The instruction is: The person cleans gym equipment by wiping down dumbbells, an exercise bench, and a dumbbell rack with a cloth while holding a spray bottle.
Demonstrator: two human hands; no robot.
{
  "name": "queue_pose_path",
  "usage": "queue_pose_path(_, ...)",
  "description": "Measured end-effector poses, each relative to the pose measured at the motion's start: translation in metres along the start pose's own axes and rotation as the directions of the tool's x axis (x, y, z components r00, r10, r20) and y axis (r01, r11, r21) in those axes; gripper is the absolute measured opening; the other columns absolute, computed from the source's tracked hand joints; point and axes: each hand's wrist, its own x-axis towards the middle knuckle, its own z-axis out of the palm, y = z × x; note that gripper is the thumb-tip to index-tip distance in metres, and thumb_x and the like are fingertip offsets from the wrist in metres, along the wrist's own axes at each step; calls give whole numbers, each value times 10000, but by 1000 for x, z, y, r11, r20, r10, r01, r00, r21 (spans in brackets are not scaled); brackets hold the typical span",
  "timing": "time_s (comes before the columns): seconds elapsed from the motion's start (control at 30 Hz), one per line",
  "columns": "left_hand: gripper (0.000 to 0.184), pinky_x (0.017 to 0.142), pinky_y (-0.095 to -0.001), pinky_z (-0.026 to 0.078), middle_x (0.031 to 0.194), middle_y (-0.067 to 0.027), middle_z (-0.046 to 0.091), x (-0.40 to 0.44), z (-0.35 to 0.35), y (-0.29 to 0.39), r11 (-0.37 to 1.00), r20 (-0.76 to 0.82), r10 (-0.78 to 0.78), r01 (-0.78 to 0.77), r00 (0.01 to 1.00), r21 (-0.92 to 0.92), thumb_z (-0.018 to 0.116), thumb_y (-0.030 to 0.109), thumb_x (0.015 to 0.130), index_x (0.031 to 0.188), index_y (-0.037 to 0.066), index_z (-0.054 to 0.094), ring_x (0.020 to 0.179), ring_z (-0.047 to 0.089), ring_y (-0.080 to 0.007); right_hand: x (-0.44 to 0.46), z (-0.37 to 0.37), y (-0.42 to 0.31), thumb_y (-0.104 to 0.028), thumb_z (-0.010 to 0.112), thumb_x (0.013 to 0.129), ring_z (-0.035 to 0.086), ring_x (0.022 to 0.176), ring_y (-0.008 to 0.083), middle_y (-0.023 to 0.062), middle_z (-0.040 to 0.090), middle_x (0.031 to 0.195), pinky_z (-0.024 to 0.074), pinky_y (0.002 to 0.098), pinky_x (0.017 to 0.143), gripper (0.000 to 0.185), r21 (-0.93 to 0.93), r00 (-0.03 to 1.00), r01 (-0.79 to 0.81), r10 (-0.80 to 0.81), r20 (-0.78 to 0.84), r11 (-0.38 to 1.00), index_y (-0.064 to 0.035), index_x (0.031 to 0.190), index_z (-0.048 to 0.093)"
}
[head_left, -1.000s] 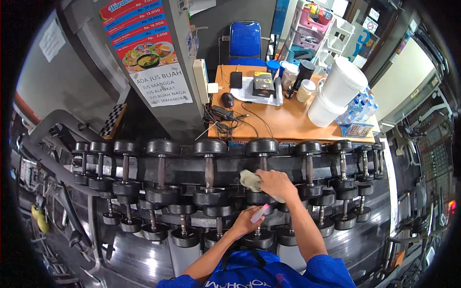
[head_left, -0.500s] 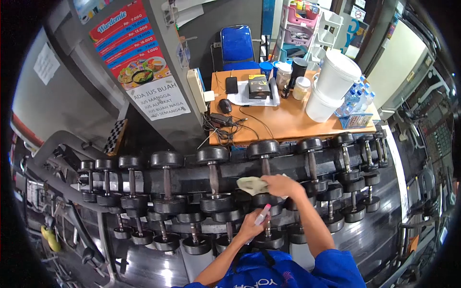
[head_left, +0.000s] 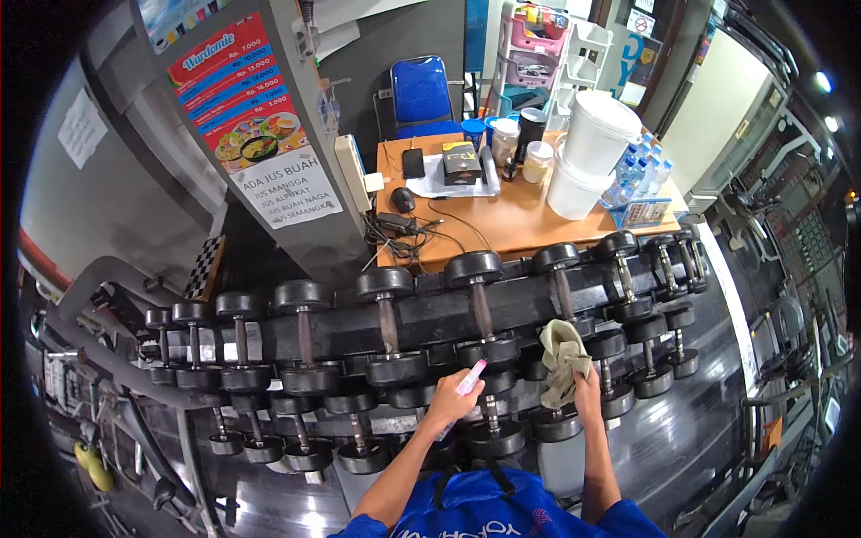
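My left hand (head_left: 453, 400) is closed around a spray bottle (head_left: 471, 377) with a white and pink top, over the lower row of dumbbells. Most of the bottle is hidden by my fingers. A crumpled pale green cloth (head_left: 562, 363) hangs from my right hand (head_left: 587, 394), whose fingers are closed on its edge. Behind the cloth is a black dumbbell (head_left: 561, 289) on the upper row. Between my hands, a dumbbell (head_left: 482, 307) with a worn brown handle rests on the rack.
A two-tier rack (head_left: 430, 316) of black dumbbells runs across in front of me. Beyond it stands a wooden desk (head_left: 502, 222) with white buckets (head_left: 587, 157), water bottles (head_left: 639, 175), jars, a mouse and cables. A grey pillar (head_left: 336, 224) with a menu rises at left.
My right hand has moved right and down, lifting the cloth off a dumbbell, and the cloth now hangs loosely. My left hand has moved slightly left and up with the bottle.
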Motion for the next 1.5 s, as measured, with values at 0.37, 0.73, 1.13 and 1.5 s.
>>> queue_pose_path(0.37, 122, 565, -350, 489, 675, -103, 634, -14, 15, -5, 996, -220, 24, -42, 975, -79, 690, 117, 873, 874, 11, 632, 621, 660, -213, -33, 111, -30, 34, 585, 829, 536, 1209, 302, 183, 574, 1242, 429, 394, 990, 435, -223, 941, 271, -306, -141, 936, -3, 1260, 537)
queue_pose_path(0.73, 66, 470, -255, 458, 688, -9, 592, -93, -1, -54, 869, -245, -296, 154, 923, -470, 645, 78, 930, 902, 33, 606, 506, 566, -86, -5, 133, -14, -46, 586, 747, 501, 1258, 318, 115, 580, 1278, 339, 480, 1111, 401, -700, 656, 680, -608, 448, 218, -137, 1134, 640)
queue_pose_path(1.13, 55, 493, -254, 471, 682, -17, 587, -102, -7, -52, 907, -166, -236, 156, 957, -392, 642, 79, 925, 912, 34, 613, 524, 589, -92, 3, 125, 75, 51, 503, 797, 591, 1091, 345, 197, 636, 1163, 438, 372, 953, 436, -94, 953, 172, -190, -237, 981, 19, 1225, 577)
queue_pose_path(1.5, 68, 498, -252, 473, 726, -14, 593, -104, -14, -55, 876, -195, -253, 139, 948, -462, 644, 67, 926, 953, 16, 609, 537, 578, -86, -7, 185, -22, -140, 617, 785, 547, 1136, 251, 42, 636, 1103, 346, 485, 1043, 262, -636, 523, 771, -553, 649, -18, -193, 1020, 719)
